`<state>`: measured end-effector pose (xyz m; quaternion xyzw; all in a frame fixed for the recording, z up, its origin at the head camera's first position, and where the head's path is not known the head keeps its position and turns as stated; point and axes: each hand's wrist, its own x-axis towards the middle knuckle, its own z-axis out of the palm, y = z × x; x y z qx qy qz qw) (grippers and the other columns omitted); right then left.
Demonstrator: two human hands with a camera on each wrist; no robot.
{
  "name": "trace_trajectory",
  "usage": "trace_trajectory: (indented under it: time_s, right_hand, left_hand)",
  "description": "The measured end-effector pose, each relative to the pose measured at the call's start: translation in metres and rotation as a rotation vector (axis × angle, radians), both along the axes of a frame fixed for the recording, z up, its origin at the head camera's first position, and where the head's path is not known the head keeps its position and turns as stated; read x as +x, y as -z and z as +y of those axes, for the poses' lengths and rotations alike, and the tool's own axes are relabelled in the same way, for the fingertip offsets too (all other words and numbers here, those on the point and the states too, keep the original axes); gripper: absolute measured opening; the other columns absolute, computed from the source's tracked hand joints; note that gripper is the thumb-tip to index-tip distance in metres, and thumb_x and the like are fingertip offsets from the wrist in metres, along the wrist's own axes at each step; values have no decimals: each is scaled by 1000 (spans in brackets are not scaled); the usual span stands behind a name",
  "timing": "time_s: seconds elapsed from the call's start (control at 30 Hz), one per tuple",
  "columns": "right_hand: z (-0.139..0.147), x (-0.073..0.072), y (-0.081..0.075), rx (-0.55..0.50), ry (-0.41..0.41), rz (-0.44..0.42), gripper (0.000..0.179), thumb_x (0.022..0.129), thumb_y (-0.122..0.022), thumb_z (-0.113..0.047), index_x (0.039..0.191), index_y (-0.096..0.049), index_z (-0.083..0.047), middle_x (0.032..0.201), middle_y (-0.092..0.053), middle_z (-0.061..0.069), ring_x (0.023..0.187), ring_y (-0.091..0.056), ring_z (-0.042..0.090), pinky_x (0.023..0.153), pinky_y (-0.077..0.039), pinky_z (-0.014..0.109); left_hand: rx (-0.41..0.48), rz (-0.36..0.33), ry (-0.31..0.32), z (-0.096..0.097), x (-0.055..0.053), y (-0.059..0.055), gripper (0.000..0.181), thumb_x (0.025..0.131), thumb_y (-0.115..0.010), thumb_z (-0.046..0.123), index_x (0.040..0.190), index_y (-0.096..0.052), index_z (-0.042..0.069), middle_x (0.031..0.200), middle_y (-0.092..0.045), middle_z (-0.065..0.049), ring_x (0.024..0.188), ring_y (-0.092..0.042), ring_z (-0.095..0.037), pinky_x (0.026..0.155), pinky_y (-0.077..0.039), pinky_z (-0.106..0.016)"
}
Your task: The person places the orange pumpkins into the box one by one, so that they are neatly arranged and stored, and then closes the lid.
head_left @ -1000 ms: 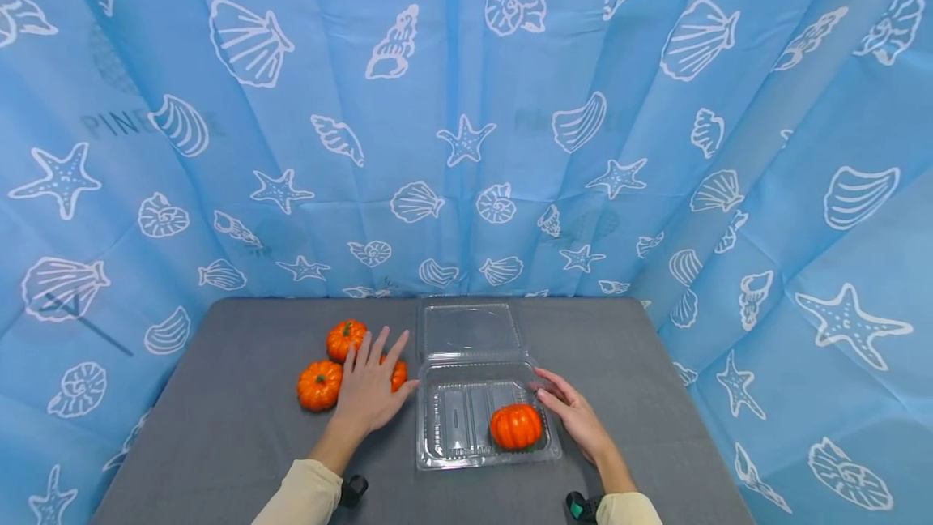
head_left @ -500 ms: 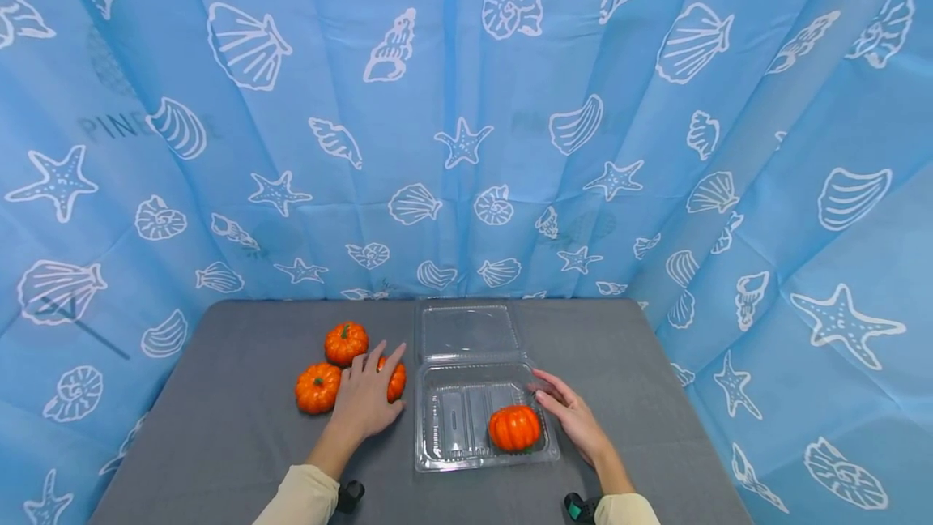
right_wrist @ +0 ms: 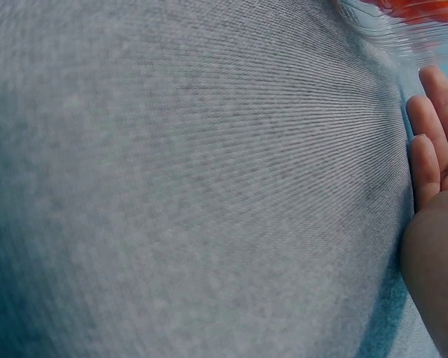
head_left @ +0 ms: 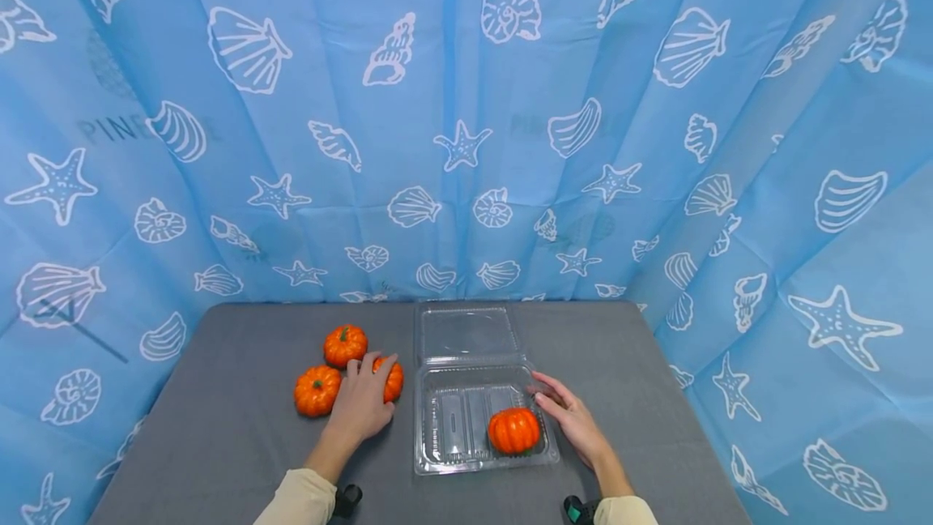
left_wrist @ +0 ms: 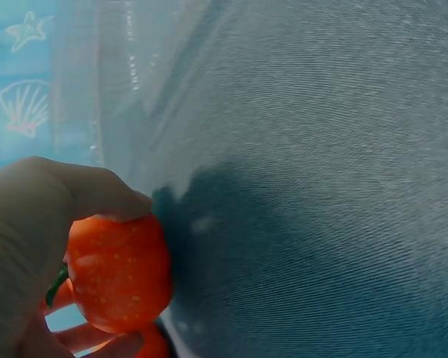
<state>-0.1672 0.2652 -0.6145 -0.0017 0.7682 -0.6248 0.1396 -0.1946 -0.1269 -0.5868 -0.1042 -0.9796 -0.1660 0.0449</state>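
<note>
Left hand (head_left: pixel 360 407), seen spread above the counter (head_left: pixel 240 452) one second earlier, has since settled over one of the three pumpkins at left: its fingers have bent downward, and its thumb, formerly pointing toward the container, has drawn in. Right hand (head_left: pixel 583 432) keeps much the same position. In the left wrist view, thumb and fingers close narrowly on opposite sides of the gripped pumpkin (left_wrist: pixel 119 276), whose short green stem points toward the palm; whether its base touches the counter cannot be told. The head view places it just left of the clear plastic container (head_left: pixel 453 424), partly covered by the hand. Two further pumpkins complete the group: the back pumpkin (head_left: pixel 345 346), just beyond the hand, and the left pumpkin (head_left: pixel 317 391), just beside it, both resting with green stems uppermost.

The container stands at the middle of the counter, its lid (head_left: pixel 466 330) folded back on the far side. A fourth pumpkin (head_left: pixel 513 431) lies within it, in the front right part, near the right wall. At that wall the right hand rests with fingers extended and thumb set apart from them, a moderate gap between; how firmly they touch the plastic cannot be told. Both forearms show cream sleeves (head_left: pixel 299 499) and black wrist straps (head_left: pixel 348 499). Behind hangs a blue curtain (head_left: pixel 466 104) printed with white shells and starfish.
</note>
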Motion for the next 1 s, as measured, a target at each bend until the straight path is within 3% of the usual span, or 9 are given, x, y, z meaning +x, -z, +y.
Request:
trace_trajectory:
  time_s: [0.17, 0.43, 0.63, 0.8, 1.0]
  right_hand:
    - [0, 0, 0, -5, 11, 0, 53, 105, -56, -34, 154, -45, -18, 149, -56, 16, 136, -54, 21, 98, -44, 11]
    - [-1, -1, 2, 3, 7, 1, 53, 104, -57, -34, 154, -45, -17, 149, -57, 17, 128, -58, 6, 98, -44, 12]
    - [-1, -1, 2, 2, 31, 0, 51, 104, -57, -31, 152, -47, -19, 147, -58, 15, 129, -58, 11, 98, -45, 12]
    - [-3, -3, 0, 5, 40, 2, 50, 104, -58, -33, 151, -49, -22, 147, -60, 13, 133, -56, 15, 99, -43, 11]
    - [-2, -1, 0, -11, 37, -15, 51, 104, -58, -32, 152, -48, -20, 148, -58, 14, 123, -57, -2, 98, -43, 10]
  left_hand:
    - [81, -9, -30, 2, -6, -14, 76, 80, -80, 19, 150, -48, 20, 148, -45, -20, 119, -46, -44, 95, -52, -56]
    - [168, -26, -79, 6, -7, -32, 75, 83, -79, 27, 151, -47, 34, 145, -40, -17, 124, -46, -40, 94, -55, -57]
    - [230, 27, -91, 13, -7, -40, 68, 80, -84, 33, 141, -54, 28, 138, -45, -16, 121, -50, -38, 90, -56, -56]
    - [253, 92, -77, 17, -9, -48, 69, 76, -87, 33, 135, -53, 20, 147, -51, -13, 113, -55, -41, 89, -55, -55]
    - [286, 60, -85, 21, -7, -50, 73, 77, -87, 40, 134, -50, 16, 133, -57, -7, 104, -55, -32, 84, -55, -46]
